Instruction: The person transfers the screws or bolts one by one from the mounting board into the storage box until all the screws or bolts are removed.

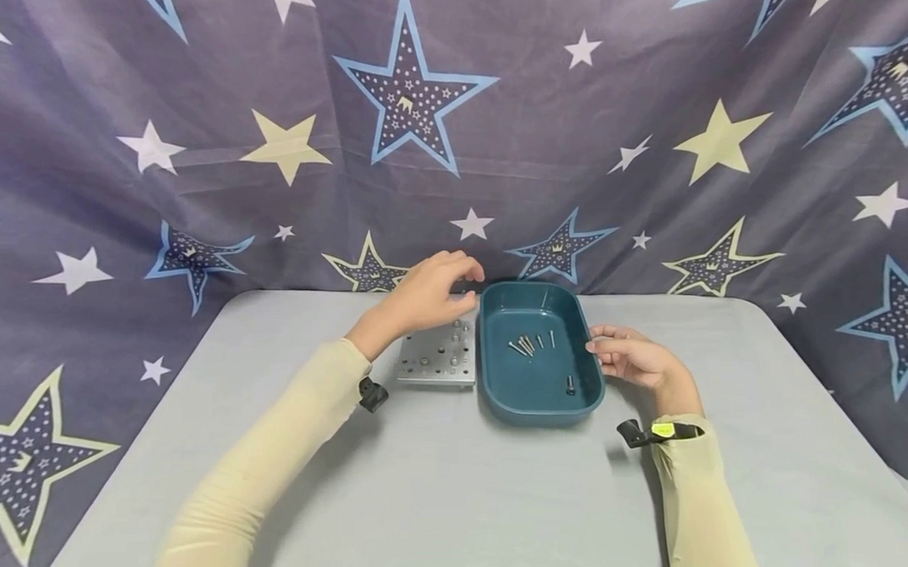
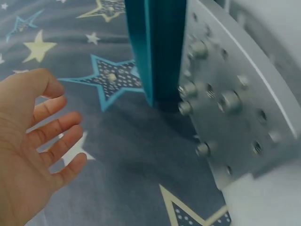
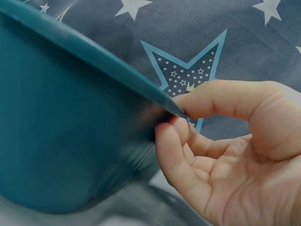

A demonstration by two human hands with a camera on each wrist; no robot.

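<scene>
My left hand (image 1: 430, 294) hovers over the far part of a silver metal plate (image 1: 436, 379), fingers loosely bent with nothing between them. Bolt heads and open holes dot the plate's face (image 2: 240, 132) in the left wrist view. Right beside it stands a teal plastic tray (image 1: 533, 393). On the tray's right side, my right hand (image 1: 635, 359) pinches the rim between thumb and fingers, as the right wrist view shows. Inside the tray lie several small screws (image 1: 526, 346) near the middle and a dark, thicker bolt (image 1: 570, 385) toward the near right corner.
The plate and tray rest on a light grey table (image 1: 461, 500), toward its far edge. Behind it hangs a dark curtain (image 1: 526, 197) printed with stars. Black wrist cameras (image 1: 372, 394) are strapped on over the pale yellow sleeves (image 1: 280, 456).
</scene>
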